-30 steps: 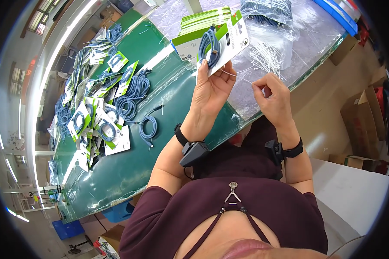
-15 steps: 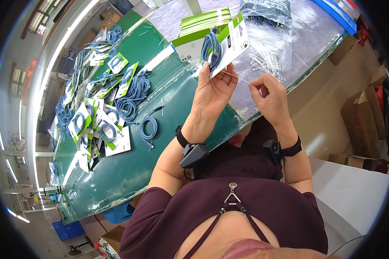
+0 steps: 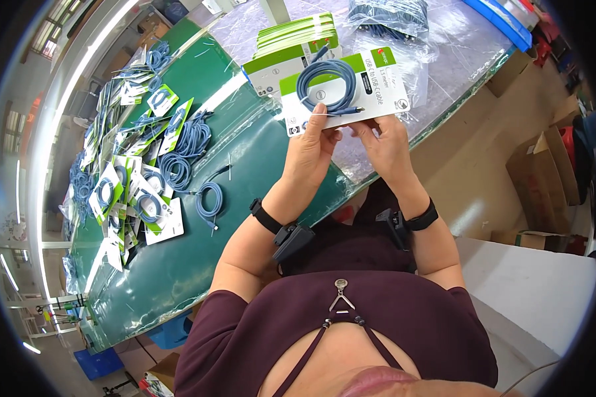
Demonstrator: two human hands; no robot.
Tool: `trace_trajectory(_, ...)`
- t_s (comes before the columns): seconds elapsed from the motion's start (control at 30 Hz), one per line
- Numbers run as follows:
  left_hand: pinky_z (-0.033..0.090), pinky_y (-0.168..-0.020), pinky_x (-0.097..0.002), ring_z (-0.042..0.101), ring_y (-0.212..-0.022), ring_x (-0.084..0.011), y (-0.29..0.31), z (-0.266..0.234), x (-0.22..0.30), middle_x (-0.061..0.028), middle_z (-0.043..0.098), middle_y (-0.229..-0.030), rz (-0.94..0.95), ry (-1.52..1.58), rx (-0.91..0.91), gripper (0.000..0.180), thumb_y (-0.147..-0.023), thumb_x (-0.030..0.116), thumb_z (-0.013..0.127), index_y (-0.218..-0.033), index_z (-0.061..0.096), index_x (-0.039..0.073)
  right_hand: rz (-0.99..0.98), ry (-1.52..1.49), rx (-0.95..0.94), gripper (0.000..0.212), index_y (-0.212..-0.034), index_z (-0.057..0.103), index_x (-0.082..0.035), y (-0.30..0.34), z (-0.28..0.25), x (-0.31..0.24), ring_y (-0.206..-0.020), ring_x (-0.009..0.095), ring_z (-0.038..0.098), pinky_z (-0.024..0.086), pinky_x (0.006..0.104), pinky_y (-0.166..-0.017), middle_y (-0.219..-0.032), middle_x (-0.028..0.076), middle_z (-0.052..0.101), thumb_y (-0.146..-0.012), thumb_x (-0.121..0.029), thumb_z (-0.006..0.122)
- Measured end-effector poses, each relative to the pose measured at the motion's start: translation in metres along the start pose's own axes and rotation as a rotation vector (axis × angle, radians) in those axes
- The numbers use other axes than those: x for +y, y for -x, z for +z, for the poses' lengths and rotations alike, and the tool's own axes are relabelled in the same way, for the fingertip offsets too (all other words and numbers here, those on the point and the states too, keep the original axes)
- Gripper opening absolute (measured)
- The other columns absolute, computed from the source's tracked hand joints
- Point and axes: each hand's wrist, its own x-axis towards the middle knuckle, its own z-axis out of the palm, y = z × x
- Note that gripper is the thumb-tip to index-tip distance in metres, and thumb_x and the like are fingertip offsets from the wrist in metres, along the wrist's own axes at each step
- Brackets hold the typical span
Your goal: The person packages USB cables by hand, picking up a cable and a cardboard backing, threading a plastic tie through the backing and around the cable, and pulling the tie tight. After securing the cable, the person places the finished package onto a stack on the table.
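Note:
A white and green packaging card (image 3: 384,99) is held up over the table, its printed front facing up. Against it lies a coiled blue-grey cable (image 3: 346,73) with a plug at each end. My left hand (image 3: 311,145) is closed on the card's lower left edge, thumb in front below the coil, other fingers behind. My right hand (image 3: 385,147) is at the lower edge, right of the left hand. Its fingertips are bent together and partly hidden behind the card, so what they pinch there does not show.
Left on the green table (image 3: 258,165) lie a heap of carded cables (image 3: 149,205) and a loose coiled cable (image 3: 209,200). Behind the held card stands a stack of green-topped cards (image 3: 295,40). Bagged cables (image 3: 387,20) lie farther back, and cardboard boxes (image 3: 540,165) stand on the floor at right.
The card has turned from steeply tilted to showing its full front. My right hand, which pinched a thin white tie's end out to the side, has come in to the card's lower edge.

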Motion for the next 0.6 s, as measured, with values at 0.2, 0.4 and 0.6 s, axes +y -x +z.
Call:
trace_trajectory(0.2,0.052,-0.07,-0.0296,0.062,-0.088,-0.0153,0.006,0.016,-0.003,-0.0056,0.062,-0.105,0.122,-0.107,0.038,0.032,-0.09,0.016,0.066,-0.117,0.051,0.006,0.166,-0.249,-0.022,0.021,-0.103,0.062,0.0,0.004,-0.005,0.01,-0.077,0.019,0.066,0.05,0.0285,-0.066,-0.085,0.012,0.066,-0.083,-0.001,0.067)
trace_trajectory(0.4,0.052,-0.077,-0.0303,0.061,-0.09,-0.0143,0.007,0.015,-0.003,-0.0056,0.061,-0.105,0.305,-0.229,0.03,0.031,-0.09,0.01,0.066,-0.117,0.052,0.004,-0.139,0.35,-0.194,0.022,-0.101,0.06,-0.002,0.02,-0.025,-0.036,-0.08,0.026,0.064,0.05,0.0332,-0.071,-0.09,0.012,0.065,-0.081,0.002,0.067)
trace_trajectory(0.6,0.05,-0.081,-0.0283,0.059,-0.093,-0.013,0.017,0.018,-0.014,-0.0047,0.06,-0.107,0.362,-0.214,0.029,0.036,-0.087,0.003,0.067,-0.119,0.051,0.003,-0.501,0.514,-0.063,0.031,-0.099,0.059,-0.005,-0.006,-0.014,-0.045,-0.085,0.03,0.061,0.049,0.037,-0.074,-0.095,0.011,0.062,-0.073,0.003,0.072)
